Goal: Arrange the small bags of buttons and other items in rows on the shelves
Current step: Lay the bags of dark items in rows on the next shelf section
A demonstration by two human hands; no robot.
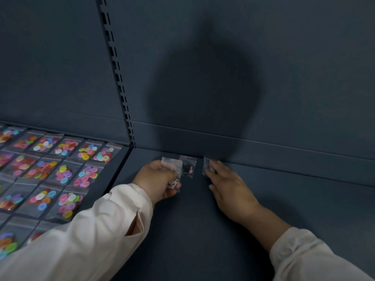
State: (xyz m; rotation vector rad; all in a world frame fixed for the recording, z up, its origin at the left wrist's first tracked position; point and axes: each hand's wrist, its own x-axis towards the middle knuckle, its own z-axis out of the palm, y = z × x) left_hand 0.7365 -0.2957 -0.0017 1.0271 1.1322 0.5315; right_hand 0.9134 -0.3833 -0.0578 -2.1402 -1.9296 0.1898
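My left hand (157, 180) grips a small stack of clear bags (172, 169) with small pale items inside, held just above the dark shelf (203, 230). One small bag with dark contents (188, 167) lies flat at the shelf's back edge, right of that stack. My right hand (229, 185) reaches forward with straight fingers resting on another small clear bag (207, 166) against the back wall; most of that bag is hidden under the fingers.
The neighbouring shelf on the left holds rows of clear bags of coloured buttons (60, 171). A slotted upright (119, 82) divides the two bays. The back panel (263, 78) rises straight behind the bags. The dark shelf stretches away to the right.
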